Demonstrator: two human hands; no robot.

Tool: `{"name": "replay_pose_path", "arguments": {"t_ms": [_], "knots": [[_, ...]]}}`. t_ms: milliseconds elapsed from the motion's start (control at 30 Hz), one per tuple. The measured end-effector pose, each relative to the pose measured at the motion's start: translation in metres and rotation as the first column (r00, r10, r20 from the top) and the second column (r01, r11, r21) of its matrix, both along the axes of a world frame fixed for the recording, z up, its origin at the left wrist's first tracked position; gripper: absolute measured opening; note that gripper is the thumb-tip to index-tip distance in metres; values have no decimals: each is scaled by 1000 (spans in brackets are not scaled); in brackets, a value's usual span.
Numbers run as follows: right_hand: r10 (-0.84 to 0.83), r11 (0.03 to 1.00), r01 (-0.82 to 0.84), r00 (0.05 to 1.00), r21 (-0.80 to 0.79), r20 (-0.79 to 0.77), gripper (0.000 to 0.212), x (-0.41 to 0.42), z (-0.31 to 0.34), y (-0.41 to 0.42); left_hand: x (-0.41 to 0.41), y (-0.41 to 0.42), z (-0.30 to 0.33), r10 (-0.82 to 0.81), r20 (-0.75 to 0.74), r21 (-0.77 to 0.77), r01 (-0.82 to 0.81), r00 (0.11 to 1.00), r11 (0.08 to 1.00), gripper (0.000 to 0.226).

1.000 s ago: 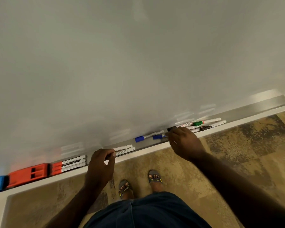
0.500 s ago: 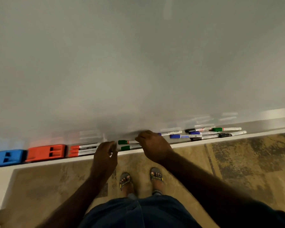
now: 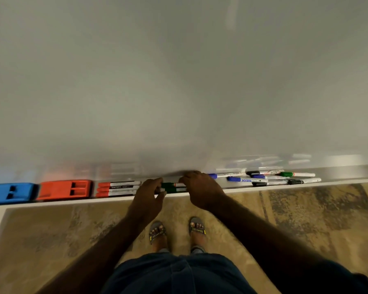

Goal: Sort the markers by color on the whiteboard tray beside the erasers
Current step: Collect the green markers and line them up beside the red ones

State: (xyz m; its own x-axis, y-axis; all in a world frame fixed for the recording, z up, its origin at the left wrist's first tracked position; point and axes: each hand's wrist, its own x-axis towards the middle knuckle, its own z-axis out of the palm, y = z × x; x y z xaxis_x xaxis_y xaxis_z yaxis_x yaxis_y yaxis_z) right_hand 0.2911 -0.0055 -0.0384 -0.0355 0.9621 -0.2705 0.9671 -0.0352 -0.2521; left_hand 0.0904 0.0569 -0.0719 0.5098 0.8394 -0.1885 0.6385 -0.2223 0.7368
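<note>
Both hands have closed in on one spot since half a second ago: the right hand (image 3: 202, 188) has slid further left, and the left hand (image 3: 149, 195) sits at the other end of the same markers. Nearest the body, both forearms reach over the patterned floor to the whiteboard tray (image 3: 200, 194). Between the hands lie two green markers (image 3: 172, 187), long axes running along the tray, caps toward the left hand. The left fingers curl over the cap ends; the right fingers cover the barrel ends, though whether either truly pinches I cannot tell. Just left, three red markers (image 3: 116, 188) are lined up beside the red eraser (image 3: 65, 189) and blue eraser (image 3: 10, 193). Rightward, well apart, an unsorted cluster (image 3: 270, 178) of blue, black and green markers lies nearer the right hand.
</note>
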Motion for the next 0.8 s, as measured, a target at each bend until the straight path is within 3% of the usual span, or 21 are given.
{"name": "replay_pose_path", "arguments": {"t_ms": [300, 500, 667, 800], "knots": [[20, 998, -20, 1000, -60, -1, 46, -3, 4, -5, 0, 5, -3, -48, 31, 14, 48, 998, 999, 38], [-143, 989, 137, 983, -57, -120, 31, -1, 4, -9, -1, 8, -4, -67, 84, 14, 66, 994, 998, 38], [-233, 972, 225, 947, -61, -223, 27, 4, 3, -12, -2, 3, 1, 11, 95, -24, -9, 995, 1000, 31], [-289, 957, 280, 895, -77, -340, 25, 9, 8, -12, -3, -10, 13, 176, 117, -76, -168, 977, 983, 22]]}}
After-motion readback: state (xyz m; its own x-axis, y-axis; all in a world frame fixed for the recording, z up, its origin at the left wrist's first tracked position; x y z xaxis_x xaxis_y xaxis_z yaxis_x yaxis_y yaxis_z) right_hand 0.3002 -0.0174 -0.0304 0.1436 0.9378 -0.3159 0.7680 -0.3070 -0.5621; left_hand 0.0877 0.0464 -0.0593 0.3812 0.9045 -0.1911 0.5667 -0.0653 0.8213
